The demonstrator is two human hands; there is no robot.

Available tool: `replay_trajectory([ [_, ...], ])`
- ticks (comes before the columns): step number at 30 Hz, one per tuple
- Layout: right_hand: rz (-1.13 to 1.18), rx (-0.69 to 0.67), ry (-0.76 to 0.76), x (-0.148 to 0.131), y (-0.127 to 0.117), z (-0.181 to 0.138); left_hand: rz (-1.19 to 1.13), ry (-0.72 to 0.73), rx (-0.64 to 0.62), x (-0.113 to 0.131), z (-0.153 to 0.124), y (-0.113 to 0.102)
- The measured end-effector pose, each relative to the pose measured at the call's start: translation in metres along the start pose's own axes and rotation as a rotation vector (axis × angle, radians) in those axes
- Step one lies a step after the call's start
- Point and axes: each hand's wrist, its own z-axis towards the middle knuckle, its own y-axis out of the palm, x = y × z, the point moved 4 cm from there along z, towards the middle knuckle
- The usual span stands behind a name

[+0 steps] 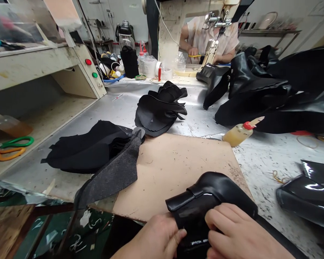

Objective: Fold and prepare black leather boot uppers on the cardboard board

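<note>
black leather piece (217, 192) at near center, partly over tan board (178, 162) on the counter (259, 162). left hand (162, 235) grips its left edge, thumb on top; right hand (229, 230), fingers curled, grips its right part. yellowish bottle (237, 135) by board's far right corner.

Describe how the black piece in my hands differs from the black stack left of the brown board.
The held piece is glossy; the left stack looks matte. My left hand and right hand hold the held piece, while the left stack lies untouched. Both are black.
</note>
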Motion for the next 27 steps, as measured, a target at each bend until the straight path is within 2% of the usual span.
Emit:
replay_trajectory([
  [7, -0.038, 0.015, -0.013, -0.002, 0.004, 0.002, -0.014, -0.162, -0.135, 0.005, -0.001, 0.0],
  [27, -0.087, 0.04, 0.021, -0.005, 0.006, 0.004, -0.087, -0.274, -0.225, 0.017, -0.004, -0.004],
])
